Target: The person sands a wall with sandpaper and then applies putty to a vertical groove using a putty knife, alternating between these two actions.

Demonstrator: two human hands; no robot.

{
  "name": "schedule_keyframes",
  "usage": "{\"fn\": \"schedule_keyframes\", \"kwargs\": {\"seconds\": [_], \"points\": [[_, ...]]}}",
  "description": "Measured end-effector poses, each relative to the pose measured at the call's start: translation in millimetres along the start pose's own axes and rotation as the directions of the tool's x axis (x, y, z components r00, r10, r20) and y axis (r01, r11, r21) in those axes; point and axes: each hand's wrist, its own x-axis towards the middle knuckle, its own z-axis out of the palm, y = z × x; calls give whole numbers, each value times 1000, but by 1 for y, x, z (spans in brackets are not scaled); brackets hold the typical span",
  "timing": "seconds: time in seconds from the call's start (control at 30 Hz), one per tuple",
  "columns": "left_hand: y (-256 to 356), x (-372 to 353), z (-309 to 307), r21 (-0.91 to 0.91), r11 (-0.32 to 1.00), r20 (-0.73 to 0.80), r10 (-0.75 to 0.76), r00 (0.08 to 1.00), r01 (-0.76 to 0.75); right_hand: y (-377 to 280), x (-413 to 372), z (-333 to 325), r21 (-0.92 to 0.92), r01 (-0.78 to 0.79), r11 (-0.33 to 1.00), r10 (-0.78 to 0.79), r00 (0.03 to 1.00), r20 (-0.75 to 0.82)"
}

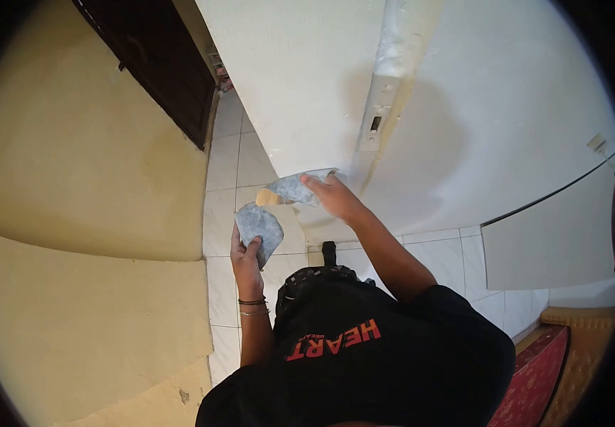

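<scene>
My left hand [246, 257] is closed round the lower edge of a flat, mottled grey-blue piece [261, 226], thumb on its face. Its upper edge is rounded. Just above and to the right, my right hand [334, 197] grips a second mottled grey-blue piece [297, 188], longer and held roughly level. A tan section [272, 198] shows at its left end. The two pieces are close together in front of the white wall [307, 85]. What the pieces are made of, I cannot make out.
A rough white patched strip [393, 43] runs down the wall to a plate with a dark slot [376, 123]. A dark door [150, 57] and yellow wall [108, 156] stand left. White floor tiles [222, 213] lie below. A red cushioned seat [535, 373] is lower right.
</scene>
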Motion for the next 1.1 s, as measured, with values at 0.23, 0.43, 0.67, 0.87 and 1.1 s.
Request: {"fn": "schedule_keyframes", "kwargs": {"seconds": [0.23, 0.43, 0.67, 0.87, 1.1], "points": [[0, 2, 2, 2, 1000, 15, -26, 1000, 26, -13, -13, -10, 187, 249, 950, -225, 964, -139], [-1, 4, 2, 11, 999, 5, -52, 999, 52, -19, -18, -8, 288, 337, 897, -301, 940, -161], [1, 5, 2, -14, 999, -3, -50, 999, 50, -34, -23, -39, -40, 370, 928, -371, 910, -184], [-6, 6, -5, -16, 996, 3, -89, 996, 89, -12, -2, -18, -129, 477, 869, -493, 858, -146], [-13, 5, -7, 23, 992, -25, -126, 992, 126, -32, -19, -35, 29, 437, 899, -424, 886, -185]]}}
